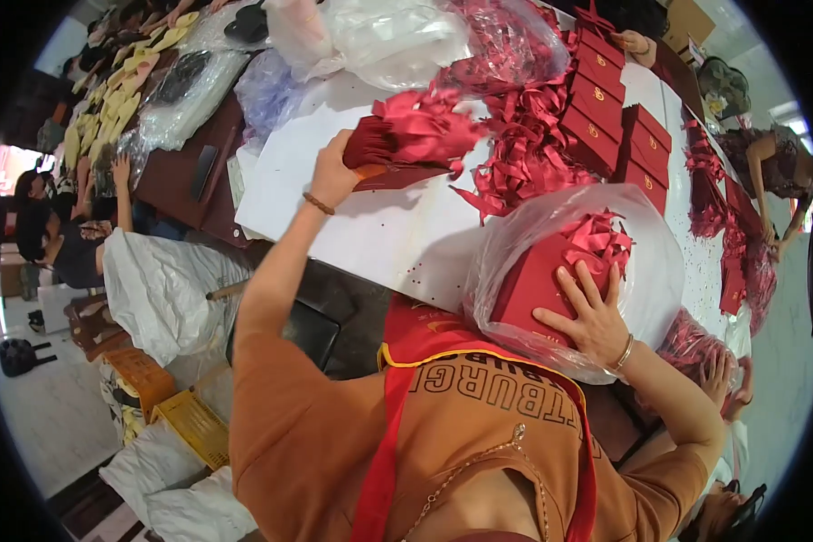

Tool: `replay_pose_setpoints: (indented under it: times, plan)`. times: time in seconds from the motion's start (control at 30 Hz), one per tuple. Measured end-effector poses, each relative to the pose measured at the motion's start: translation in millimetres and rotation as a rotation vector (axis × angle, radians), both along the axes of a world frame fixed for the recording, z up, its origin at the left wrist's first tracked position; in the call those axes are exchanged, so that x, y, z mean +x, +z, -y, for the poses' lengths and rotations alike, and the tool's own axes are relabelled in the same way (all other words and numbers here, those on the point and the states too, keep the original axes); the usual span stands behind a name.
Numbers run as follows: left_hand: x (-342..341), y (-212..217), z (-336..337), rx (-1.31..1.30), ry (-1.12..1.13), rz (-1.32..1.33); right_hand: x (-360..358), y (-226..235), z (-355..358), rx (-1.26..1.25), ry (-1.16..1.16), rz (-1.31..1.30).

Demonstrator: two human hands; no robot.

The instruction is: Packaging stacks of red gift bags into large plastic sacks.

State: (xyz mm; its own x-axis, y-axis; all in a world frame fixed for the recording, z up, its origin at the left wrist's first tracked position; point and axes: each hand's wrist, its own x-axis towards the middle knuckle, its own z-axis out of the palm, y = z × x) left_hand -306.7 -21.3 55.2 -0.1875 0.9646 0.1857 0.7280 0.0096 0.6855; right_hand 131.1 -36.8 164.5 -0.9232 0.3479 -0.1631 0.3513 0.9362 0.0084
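Note:
My left hand (335,173) is closed round the end of a bundle of red ribboned cards (379,149), held up over the white tabletop (384,237). Loose shiny ribbons (429,122) spill from the far side of that bundle, slightly blurred. On the right, my right hand (592,316) lies with fingers spread on a red stack (528,294) with ribbons on top. This stack sits inside a clear plastic bag (655,271), whose mouth surrounds my wrist. The bag rests at the table's near edge, against my red apron (434,330).
Beyond the bag lie a heap of red ribbons (528,149) and rows of red stacks with gold marks (594,104). Plastic bags (397,45) cover the far edge. A co-worker's hand (637,45) is at the far right. Yellow crates (192,426) stand on the left floor.

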Motion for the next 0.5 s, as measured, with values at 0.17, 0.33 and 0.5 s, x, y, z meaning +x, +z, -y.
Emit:
replay_pose_setpoints:
  times: [0.17,0.33,0.5]
  plan:
    - [7.4,-110.5,9.1,0.262,0.126,0.694,0.0,-1.2,0.6,0.024,0.005,0.032]
    - [17.4,-112.5,5.7,0.393,0.031,1.019,-0.2,-0.6,2.8,0.025,0.008,0.021]
    - [8.7,-143.3,4.5,0.264,0.112,0.877,1.0,-3.1,5.6,0.027,-0.009,0.008]
